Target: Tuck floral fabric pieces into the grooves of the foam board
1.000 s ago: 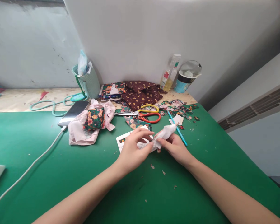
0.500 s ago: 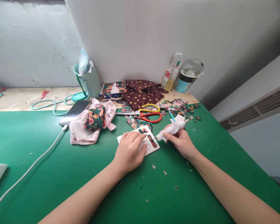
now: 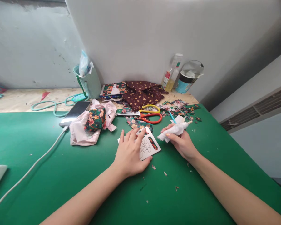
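My left hand (image 3: 130, 153) lies spread over a small white board (image 3: 146, 148) and covers its left part. The board has carved lines and a few slots with floral fabric in them. To its right, my right hand (image 3: 184, 145) is closed round a thin tool wrapped in white tissue (image 3: 173, 132). A pale stick end pokes out at the back of the wrap, and the tool's tip is not visible. Behind the right hand stands a thin blue stick (image 3: 171, 117), its lower end hidden. Scissors (image 3: 151, 114) with yellow and orange handles lie beyond the board.
Floral fabric scraps (image 3: 180, 107) lie at the back right near a bottle (image 3: 172, 73) and a paper tub (image 3: 186, 82). Maroon cloth (image 3: 141, 93), pink cloth (image 3: 84, 134), a phone (image 3: 76, 112) with its cable and a green basket (image 3: 92, 82) occupy the back and left.
My right hand has drawn the wrapped tool slightly away from the board, and its dark tip no longer shows. My left fingers and thumb have spread wider, uncovering more of the carved lines.
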`<state>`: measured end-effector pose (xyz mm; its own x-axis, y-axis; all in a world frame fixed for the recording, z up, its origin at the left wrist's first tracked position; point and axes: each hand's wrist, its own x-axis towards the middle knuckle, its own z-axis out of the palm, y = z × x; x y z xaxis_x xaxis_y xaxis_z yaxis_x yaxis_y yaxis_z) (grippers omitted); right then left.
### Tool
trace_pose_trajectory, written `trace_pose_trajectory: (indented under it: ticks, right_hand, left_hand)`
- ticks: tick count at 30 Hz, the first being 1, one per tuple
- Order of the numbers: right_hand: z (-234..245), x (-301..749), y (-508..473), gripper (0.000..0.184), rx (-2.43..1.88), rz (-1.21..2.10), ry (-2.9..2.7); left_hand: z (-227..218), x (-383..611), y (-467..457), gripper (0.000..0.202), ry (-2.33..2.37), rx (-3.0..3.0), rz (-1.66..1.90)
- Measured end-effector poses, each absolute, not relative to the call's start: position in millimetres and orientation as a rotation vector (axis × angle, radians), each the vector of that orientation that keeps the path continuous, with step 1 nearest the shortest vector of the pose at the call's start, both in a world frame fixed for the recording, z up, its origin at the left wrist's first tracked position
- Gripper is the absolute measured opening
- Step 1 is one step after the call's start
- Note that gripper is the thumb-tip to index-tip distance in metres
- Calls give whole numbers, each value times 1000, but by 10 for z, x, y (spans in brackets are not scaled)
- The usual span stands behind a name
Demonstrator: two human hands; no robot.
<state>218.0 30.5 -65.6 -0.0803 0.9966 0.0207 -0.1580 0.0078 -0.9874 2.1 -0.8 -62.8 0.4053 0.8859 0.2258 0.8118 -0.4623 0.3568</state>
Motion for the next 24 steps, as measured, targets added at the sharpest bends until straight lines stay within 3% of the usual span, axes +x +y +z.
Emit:
trace_pose_trajectory:
  ticks: [9,14,18,24]
  right_hand:
    - [-533,2258,243,13,-893,1227,-1124]
    - [-520,2255,136,7,-1015,946,-1411]
    - [-536,2172,23,21,-1271,546,-1662]
    - [-551,2049,-19,38,-1381,394,-1726]
  left_hand:
    - [-607,3,-14,92,1451,2566,994]
    - [-622,3,-27,103,1379,2616,1368]
    - [-617,30,-35,110,1339,2609,1468]
    - [-600,70,-46,112,1285,2619,1520]
